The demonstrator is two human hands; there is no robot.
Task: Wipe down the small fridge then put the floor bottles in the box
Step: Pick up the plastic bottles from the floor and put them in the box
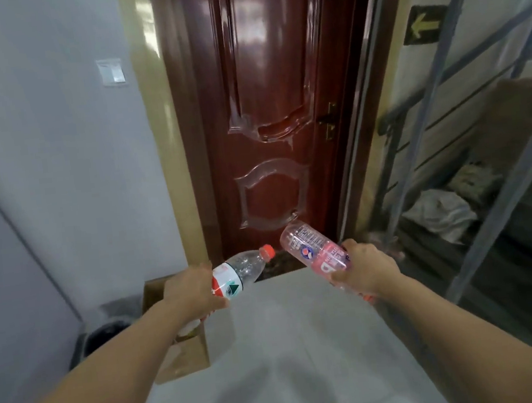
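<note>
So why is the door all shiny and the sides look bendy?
Head view: light glares white off the glossy red door; the wide-angle lens bows the wall and metal frame at the edges; the pink bottle and hands look slightly soft.

Even, moderately bright indoor light. Strong glare streaks on the glossy red door (266,101). Soft shadow on the floor (295,380). Overall slight blur; wide-angle bending at the edges.

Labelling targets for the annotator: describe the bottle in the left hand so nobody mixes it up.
Start at the dark red door and drop to the two hands in front of its base. The left hand grips a clear plastic bottle, tilted up to the right. Unlike the pink bottle in the right hand, it has a red cap and a red-white-green label.
</note>
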